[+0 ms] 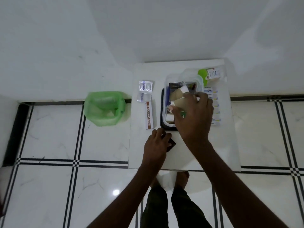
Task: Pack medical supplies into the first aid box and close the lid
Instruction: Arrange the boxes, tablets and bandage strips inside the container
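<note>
Both forearms come up from the bottom edge, so starting there: the right hand [193, 116] is over the near half of the clear first aid box [166, 89], fingers curled down around a tan bandage roll [178, 102] inside it, thumb on the left of the roll. That box sits on a dark lid [162, 125] roughly mid-way across the white tabletop [218, 145], toward the far side, and it's already got some stuff in it: a dark packet [176, 85] at the far end plus a blue thing along the left wall that's too blurry to name. Off the table, on the tiled floor [49, 137] to the left, there's a green plastic bag [104, 107] standing open. Left hand [156, 145] rests near the front edge of the tabletop, fingers bent over a small dark flat item [171, 144], can't tell if it's actually gripping it or just pressing on it. Left of the box there's a long ointment carton [149, 115] lying flat, with 1 silver blister strip [144, 90] just beyond it. Along the right side of the box is a strip of plasters [216, 109], and at the far right corner a green roll [203, 75] with a small white box [213, 74] touching it.
</note>
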Available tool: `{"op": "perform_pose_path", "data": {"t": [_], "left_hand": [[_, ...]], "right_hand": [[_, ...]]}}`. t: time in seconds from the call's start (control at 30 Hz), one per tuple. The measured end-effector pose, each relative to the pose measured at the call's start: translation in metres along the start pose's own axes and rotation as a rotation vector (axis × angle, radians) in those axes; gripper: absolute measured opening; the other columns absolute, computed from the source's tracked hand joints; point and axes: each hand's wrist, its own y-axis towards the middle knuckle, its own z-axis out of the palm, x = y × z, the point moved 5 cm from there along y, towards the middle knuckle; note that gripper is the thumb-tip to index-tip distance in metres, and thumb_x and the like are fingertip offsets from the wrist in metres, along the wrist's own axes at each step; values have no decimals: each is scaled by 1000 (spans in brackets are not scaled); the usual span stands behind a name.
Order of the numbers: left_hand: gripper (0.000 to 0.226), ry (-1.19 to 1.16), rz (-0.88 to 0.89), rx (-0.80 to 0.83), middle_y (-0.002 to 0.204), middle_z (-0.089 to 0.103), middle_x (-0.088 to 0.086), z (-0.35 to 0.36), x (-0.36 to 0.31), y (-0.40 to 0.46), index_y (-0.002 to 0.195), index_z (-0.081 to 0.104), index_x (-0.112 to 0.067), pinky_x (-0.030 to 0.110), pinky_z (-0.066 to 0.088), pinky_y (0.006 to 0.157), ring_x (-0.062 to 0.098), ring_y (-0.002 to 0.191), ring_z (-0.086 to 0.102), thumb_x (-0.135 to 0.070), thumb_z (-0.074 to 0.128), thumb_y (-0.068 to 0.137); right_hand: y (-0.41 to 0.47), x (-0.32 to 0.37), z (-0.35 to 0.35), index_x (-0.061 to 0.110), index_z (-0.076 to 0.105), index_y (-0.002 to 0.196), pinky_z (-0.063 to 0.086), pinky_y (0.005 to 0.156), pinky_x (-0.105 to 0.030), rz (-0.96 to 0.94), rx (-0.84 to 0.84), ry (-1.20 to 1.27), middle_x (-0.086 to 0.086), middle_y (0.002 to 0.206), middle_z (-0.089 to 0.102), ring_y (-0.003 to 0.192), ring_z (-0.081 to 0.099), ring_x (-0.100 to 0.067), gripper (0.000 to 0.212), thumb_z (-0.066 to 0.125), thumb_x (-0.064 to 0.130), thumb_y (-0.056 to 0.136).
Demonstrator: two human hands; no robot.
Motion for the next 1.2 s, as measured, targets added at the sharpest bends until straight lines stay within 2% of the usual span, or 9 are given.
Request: {"op": "perform_pose_path", "data": {"t": [0.13,0.27,0.43,0.53,0.63,0.77,0.83,1.0,1.2], "left_hand": [[26,-50,-91,-3,102,63,9,0,3,3,100,63,-10,32,52,70,24,89,60,-25,74,82],[18,-265,-333,27,89,69,0,-24,11,0,93,57,-18,25,39,65,16,78,61,-30,69,87],[16,-503,-440,-298,72,71,-9,-113,18,0,86,64,-25,30,54,65,8,68,67,-19,77,80],[17,-562,-371,-413,79,75,-6,-153,13,35,94,68,-18,31,58,70,11,74,72,-8,73,81],[26,-551,-265,-387,88,75,2,-162,2,90,99,70,-18,36,58,73,18,78,73,-1,67,79],[28,-271,-66,-290,96,73,4,-153,-17,150,105,74,-19,23,46,76,18,86,68,-4,67,82],[23,-90,36,-207,99,73,6,-142,-25,171,106,72,-16,29,45,77,23,92,66,-7,65,86],[20,300,301,55,106,69,12,-111,-44,202,106,71,-7,34,42,72,29,102,61,-7,56,93],[23,387,454,212,110,63,15,-83,-54,201,111,69,-4,35,41,68,31,98,63,-9,53,95]], "right_hand": [[14,3,31,15,58,115,44,90,-42,-49,116,-188,-13,122,58,108,53,-30,45,61,49,86],[15,0,35,12,62,109,44,90,-43,-85,193,-258,-15,116,62,107,54,-33,26,60,28,89],[20,-4,31,13,64,111,46,89,-41,-120,262,-235,-16,117,60,107,52,-33,29,65,20,83],[23,-5,31,13,67,104,47,86,-38,-118,285,-248,-16,114,59,105,52,-32,30,75,21,75],[25,-7,33,12,65,102,47,86,-39,-129,321,-242,-17,113,59,106,53,-33,31,76,22,75],[23,-7,34,5,67,94,51,77,-39,-162,331,-152,-18,95,66,92,62,-35,23,75,16,75],[23,-8,31,3,67,86,52,66,-36,-190,335,-135,-17,80,67,78,63,-34,24,81,15,70],[30,-12,30,6,63,118,52,89,-41,-167,456,-97,-17,115,66,110,59,-33,41,74,20,80],[28,-15,29,10,62,121,55,85,-39,-217,451,-10,-12,114,68,102,64,-30,37,69,12,84]]}}
